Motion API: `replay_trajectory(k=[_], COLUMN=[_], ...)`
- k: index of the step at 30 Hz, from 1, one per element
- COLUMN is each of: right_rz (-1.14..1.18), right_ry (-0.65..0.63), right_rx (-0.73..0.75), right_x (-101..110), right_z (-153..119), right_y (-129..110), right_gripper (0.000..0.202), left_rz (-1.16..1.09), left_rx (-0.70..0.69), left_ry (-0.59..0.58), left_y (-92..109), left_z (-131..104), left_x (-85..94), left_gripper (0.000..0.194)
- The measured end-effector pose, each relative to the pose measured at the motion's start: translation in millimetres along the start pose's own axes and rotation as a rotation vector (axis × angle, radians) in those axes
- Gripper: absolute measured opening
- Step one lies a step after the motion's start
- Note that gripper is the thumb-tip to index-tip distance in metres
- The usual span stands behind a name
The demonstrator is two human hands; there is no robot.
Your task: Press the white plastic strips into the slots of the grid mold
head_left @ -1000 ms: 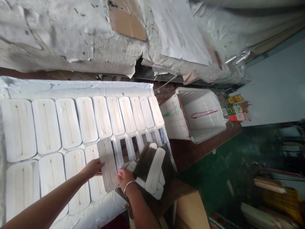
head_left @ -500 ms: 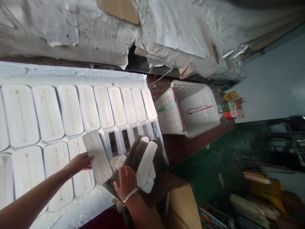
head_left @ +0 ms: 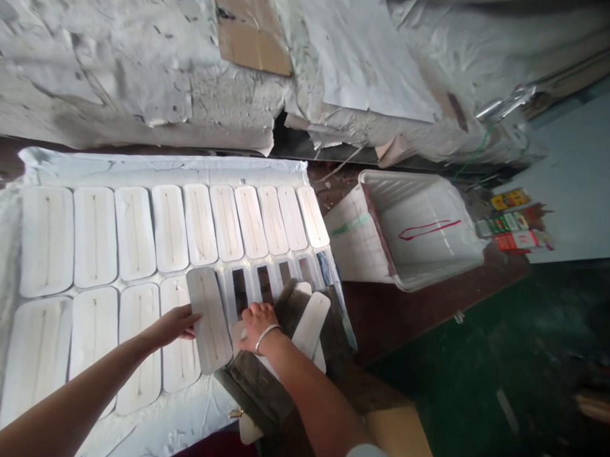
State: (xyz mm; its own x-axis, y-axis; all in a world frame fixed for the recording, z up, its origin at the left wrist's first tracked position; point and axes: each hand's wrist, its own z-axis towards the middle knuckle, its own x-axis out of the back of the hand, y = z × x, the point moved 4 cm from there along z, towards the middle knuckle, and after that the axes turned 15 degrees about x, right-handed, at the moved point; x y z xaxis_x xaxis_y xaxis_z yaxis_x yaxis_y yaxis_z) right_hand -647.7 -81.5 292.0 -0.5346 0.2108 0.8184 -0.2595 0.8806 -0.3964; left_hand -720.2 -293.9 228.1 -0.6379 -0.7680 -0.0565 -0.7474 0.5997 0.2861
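Note:
My left hand (head_left: 181, 324) is closed on the left edge of a pale, round-cornered panel (head_left: 209, 312) with a thin line down its middle. This panel is tilted over the lower row of a white board. My right hand (head_left: 260, 325), with a bracelet at the wrist, has its fingers curled just right of the panel. Pale material shows by its thumb, but what the fingers grip is hidden. Under that hand lies a dark grey holder (head_left: 255, 387) with several loose pale pieces (head_left: 312, 321). Beyond it are open rectangular slots (head_left: 265, 283) in the board.
Two rows of similar lined panels (head_left: 168, 226) lie on the white board. A white plastic bin (head_left: 426, 251) rests on its side to the right, beside small coloured boxes (head_left: 515, 231). Crumpled grey sheeting (head_left: 180, 93) covers the ledge behind. Cardboard (head_left: 399, 432) is at the bottom.
My right hand has moved up and leftward from the loose pieces to beside the held panel's right edge. My left hand still holds the panel. The camera view has shifted left.

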Motion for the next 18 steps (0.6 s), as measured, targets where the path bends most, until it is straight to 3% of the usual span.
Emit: replay_trajectory(k=[6, 10, 12, 15, 18], right_rz=[0.097, 0.056, 0.042, 0.056, 0.079], right_ry=[0.073, 0.261, 0.343, 0.415, 0.513], right_rx=[0.011, -0.024, -0.09, -0.16, -0.118], right_x=[5, 8, 14, 44, 106], right_z=[-26, -53, -63, -62, -44], right_y=[-2, 14, 30, 48, 45], right_gripper=[0.042, 0.021, 0.024, 0.034, 0.035], left_rz=[0.012, -0.014, -0.033, -0.061, -0.093], left_rx=[-0.045, -0.048, -0.055, -0.075, -0.098], left_ry=[-0.039, -0.042, -0.012, 0.031, 0.052], left_y=[3, 2, -1, -5, -8], left_z=[-2, -1, 1, 6, 8], left_x=[1.7, -0.4, -2.1, -3.9, -3.8], left_gripper=[0.064, 0.063, 0.062, 0.059, 0.054])
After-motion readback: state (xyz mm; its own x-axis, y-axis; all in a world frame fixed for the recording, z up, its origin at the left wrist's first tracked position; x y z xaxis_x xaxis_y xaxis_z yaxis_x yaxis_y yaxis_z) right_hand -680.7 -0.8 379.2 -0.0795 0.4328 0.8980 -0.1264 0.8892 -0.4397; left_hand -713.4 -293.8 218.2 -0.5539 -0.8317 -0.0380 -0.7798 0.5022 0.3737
